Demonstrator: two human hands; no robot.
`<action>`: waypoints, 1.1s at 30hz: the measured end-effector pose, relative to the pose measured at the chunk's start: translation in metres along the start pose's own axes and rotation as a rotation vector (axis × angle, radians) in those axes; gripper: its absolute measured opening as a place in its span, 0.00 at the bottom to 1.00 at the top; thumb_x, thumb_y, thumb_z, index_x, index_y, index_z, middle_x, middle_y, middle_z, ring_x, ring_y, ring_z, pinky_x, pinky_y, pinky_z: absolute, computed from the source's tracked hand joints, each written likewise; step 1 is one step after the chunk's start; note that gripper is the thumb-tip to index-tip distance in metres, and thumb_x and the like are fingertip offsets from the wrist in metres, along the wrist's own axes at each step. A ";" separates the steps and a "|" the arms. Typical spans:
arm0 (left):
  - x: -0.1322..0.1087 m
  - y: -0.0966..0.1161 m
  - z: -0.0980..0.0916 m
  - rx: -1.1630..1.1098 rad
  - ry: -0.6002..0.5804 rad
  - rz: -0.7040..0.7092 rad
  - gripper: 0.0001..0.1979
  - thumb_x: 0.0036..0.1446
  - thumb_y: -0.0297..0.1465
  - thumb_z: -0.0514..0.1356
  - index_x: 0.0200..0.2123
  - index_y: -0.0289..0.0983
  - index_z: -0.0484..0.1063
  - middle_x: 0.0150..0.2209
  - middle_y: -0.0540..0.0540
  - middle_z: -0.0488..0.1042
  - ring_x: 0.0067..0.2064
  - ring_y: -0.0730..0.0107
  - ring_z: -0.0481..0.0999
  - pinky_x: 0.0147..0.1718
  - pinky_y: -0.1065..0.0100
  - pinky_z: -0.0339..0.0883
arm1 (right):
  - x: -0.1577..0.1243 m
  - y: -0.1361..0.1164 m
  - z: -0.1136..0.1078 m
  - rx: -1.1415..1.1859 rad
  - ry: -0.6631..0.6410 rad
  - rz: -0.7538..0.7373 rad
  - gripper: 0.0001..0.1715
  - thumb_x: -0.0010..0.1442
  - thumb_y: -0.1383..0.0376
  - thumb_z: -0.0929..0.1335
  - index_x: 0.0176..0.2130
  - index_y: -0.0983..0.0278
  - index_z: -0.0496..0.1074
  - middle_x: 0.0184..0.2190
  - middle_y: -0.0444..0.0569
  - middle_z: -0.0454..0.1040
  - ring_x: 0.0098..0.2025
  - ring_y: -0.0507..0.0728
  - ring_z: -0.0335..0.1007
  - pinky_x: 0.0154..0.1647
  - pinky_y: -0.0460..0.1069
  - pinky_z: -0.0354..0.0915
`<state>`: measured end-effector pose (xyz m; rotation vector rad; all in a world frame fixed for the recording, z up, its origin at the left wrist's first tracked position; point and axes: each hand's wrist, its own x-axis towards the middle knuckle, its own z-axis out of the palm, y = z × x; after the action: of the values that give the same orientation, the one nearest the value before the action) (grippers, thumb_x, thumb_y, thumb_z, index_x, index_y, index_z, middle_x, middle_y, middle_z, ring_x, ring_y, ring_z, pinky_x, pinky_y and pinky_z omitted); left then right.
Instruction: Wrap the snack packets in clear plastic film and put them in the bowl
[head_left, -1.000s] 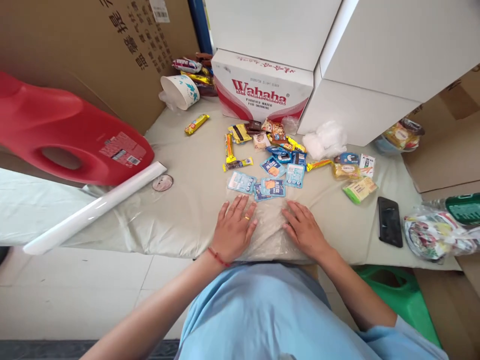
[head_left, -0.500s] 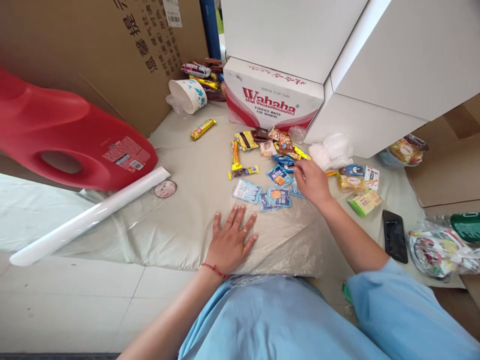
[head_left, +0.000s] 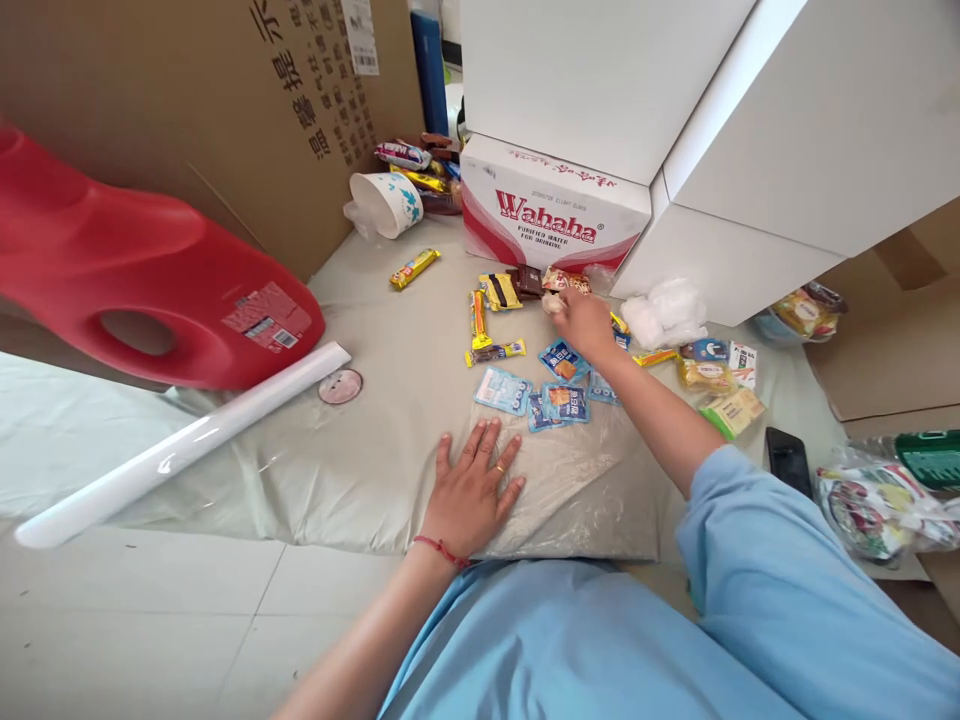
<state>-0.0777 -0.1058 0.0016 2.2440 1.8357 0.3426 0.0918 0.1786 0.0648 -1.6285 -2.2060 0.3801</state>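
My left hand (head_left: 471, 500) lies flat on the plastic-covered table (head_left: 375, 430), fingers spread, holding nothing. Farther forward, my right hand (head_left: 586, 322) has its fingers closed on a small pale snack packet (head_left: 553, 302); the hand partly hides it. Just beyond are dark brown packets (head_left: 529, 282) and a red-and-white packet (head_left: 566, 281). A yellow packet with a dark band (head_left: 500, 291), an upright yellow wrapped bar (head_left: 478, 319) and a yellow-and-brown bar (head_left: 495, 352) lie to the left. Several blue snack packets (head_left: 565, 402) lie between my two hands.
A Wahaha water carton (head_left: 555, 215) stands behind the snacks. On the left are a red jug (head_left: 187, 290), a white roll (head_left: 187, 440) and a round disc (head_left: 340, 386). A tipped paper cup (head_left: 386, 203) lies at the back. To the right are crumpled clear plastic (head_left: 664, 315) and a phone (head_left: 787, 462).
My right hand has moved left and forward from beside the blue packets and has taken hold of the pale packet. My left hand stays flat on the table. The view has shifted slightly.
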 end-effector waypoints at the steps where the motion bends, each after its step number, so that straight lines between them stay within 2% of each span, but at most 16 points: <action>1: 0.000 0.000 0.000 -0.005 0.004 0.001 0.28 0.72 0.45 0.51 0.71 0.48 0.62 0.75 0.40 0.54 0.76 0.48 0.55 0.72 0.34 0.34 | -0.008 0.007 -0.010 0.197 0.009 0.023 0.22 0.65 0.54 0.67 0.52 0.66 0.73 0.48 0.61 0.81 0.54 0.69 0.73 0.58 0.64 0.66; 3: 0.000 -0.001 0.001 -0.016 0.011 0.008 0.28 0.72 0.45 0.50 0.71 0.47 0.62 0.75 0.39 0.54 0.76 0.48 0.54 0.72 0.34 0.33 | -0.028 0.020 -0.030 0.627 -0.019 0.093 0.24 0.62 0.50 0.68 0.51 0.62 0.73 0.46 0.54 0.82 0.49 0.65 0.78 0.52 0.61 0.72; 5: 0.000 -0.001 0.001 -0.028 0.017 0.016 0.28 0.72 0.44 0.50 0.71 0.47 0.62 0.75 0.39 0.55 0.76 0.47 0.54 0.72 0.33 0.32 | -0.057 0.031 -0.047 0.959 -0.099 0.193 0.25 0.62 0.47 0.68 0.50 0.61 0.73 0.45 0.52 0.82 0.45 0.63 0.80 0.47 0.60 0.76; 7: 0.000 0.000 0.001 -0.044 0.026 0.014 0.28 0.72 0.43 0.50 0.71 0.47 0.63 0.75 0.38 0.55 0.76 0.47 0.55 0.72 0.33 0.30 | -0.090 0.037 -0.057 1.125 -0.209 0.282 0.29 0.64 0.42 0.65 0.50 0.60 0.74 0.46 0.53 0.82 0.44 0.64 0.81 0.42 0.61 0.78; 10: 0.001 0.001 0.001 -0.077 0.028 0.002 0.28 0.72 0.43 0.51 0.71 0.46 0.63 0.75 0.37 0.54 0.76 0.46 0.54 0.71 0.32 0.29 | -0.138 0.039 -0.058 1.174 -0.337 0.341 0.37 0.65 0.35 0.62 0.53 0.60 0.74 0.51 0.57 0.81 0.46 0.66 0.81 0.36 0.60 0.78; 13: 0.001 0.002 0.000 -0.104 0.015 -0.001 0.28 0.72 0.44 0.51 0.71 0.45 0.63 0.76 0.37 0.53 0.76 0.45 0.53 0.71 0.32 0.28 | -0.172 0.037 -0.049 1.098 -0.381 0.275 0.36 0.61 0.40 0.70 0.59 0.59 0.71 0.58 0.57 0.78 0.53 0.67 0.80 0.43 0.60 0.79; 15: 0.002 0.002 0.000 -0.115 0.012 -0.004 0.29 0.72 0.44 0.51 0.72 0.45 0.62 0.76 0.37 0.52 0.76 0.45 0.54 0.71 0.32 0.28 | -0.185 0.033 -0.042 0.926 -0.321 0.164 0.34 0.62 0.47 0.72 0.62 0.58 0.70 0.59 0.56 0.77 0.57 0.66 0.77 0.53 0.61 0.76; 18: 0.001 0.002 0.002 -0.122 0.027 -0.021 0.32 0.71 0.45 0.50 0.74 0.41 0.56 0.75 0.35 0.52 0.76 0.46 0.55 0.72 0.34 0.28 | -0.198 0.023 -0.030 0.534 -0.234 -0.135 0.26 0.69 0.59 0.67 0.64 0.56 0.69 0.60 0.53 0.76 0.63 0.63 0.72 0.64 0.61 0.69; 21: 0.002 0.002 0.003 -0.119 0.045 -0.027 0.34 0.71 0.45 0.50 0.75 0.38 0.53 0.75 0.33 0.52 0.75 0.45 0.56 0.72 0.34 0.27 | -0.210 0.013 -0.019 0.237 -0.300 -0.453 0.27 0.71 0.69 0.61 0.65 0.58 0.69 0.63 0.55 0.74 0.65 0.61 0.68 0.68 0.62 0.64; 23: 0.002 0.002 0.003 -0.114 0.055 -0.026 0.34 0.71 0.44 0.49 0.75 0.38 0.54 0.75 0.33 0.53 0.75 0.44 0.56 0.72 0.33 0.27 | -0.218 0.010 -0.012 0.131 -0.370 -0.569 0.26 0.71 0.68 0.62 0.66 0.59 0.68 0.65 0.57 0.72 0.67 0.64 0.65 0.70 0.65 0.62; 25: 0.002 0.002 0.003 -0.104 0.058 -0.023 0.32 0.72 0.43 0.48 0.75 0.39 0.55 0.75 0.34 0.53 0.75 0.44 0.57 0.72 0.32 0.28 | -0.226 0.013 -0.008 0.102 -0.394 -0.593 0.26 0.71 0.62 0.66 0.66 0.60 0.68 0.66 0.58 0.70 0.68 0.65 0.63 0.69 0.67 0.61; 28: 0.002 0.003 0.003 -0.069 0.054 -0.015 0.31 0.73 0.43 0.47 0.74 0.39 0.55 0.75 0.36 0.53 0.75 0.46 0.57 0.72 0.33 0.29 | -0.231 0.019 -0.007 0.110 -0.311 -0.529 0.28 0.71 0.56 0.68 0.65 0.62 0.68 0.65 0.61 0.69 0.67 0.66 0.63 0.67 0.67 0.64; 30: 0.002 0.003 0.003 -0.037 0.052 -0.022 0.31 0.73 0.43 0.46 0.74 0.39 0.55 0.75 0.36 0.53 0.75 0.47 0.56 0.72 0.34 0.29 | -0.232 0.021 -0.007 0.082 -0.274 -0.519 0.27 0.71 0.55 0.68 0.63 0.64 0.70 0.62 0.61 0.72 0.66 0.67 0.62 0.67 0.68 0.63; 33: 0.002 0.004 0.004 0.001 0.049 -0.042 0.31 0.73 0.44 0.47 0.74 0.40 0.55 0.75 0.37 0.53 0.75 0.48 0.56 0.72 0.34 0.29 | -0.231 0.016 -0.006 0.019 -0.297 -0.554 0.24 0.71 0.57 0.68 0.62 0.63 0.72 0.59 0.59 0.75 0.67 0.68 0.61 0.71 0.70 0.56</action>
<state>-0.0725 -0.1045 -0.0010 2.2128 1.9040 0.3926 0.1690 -0.0374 0.0316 -0.9290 -2.7367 0.4993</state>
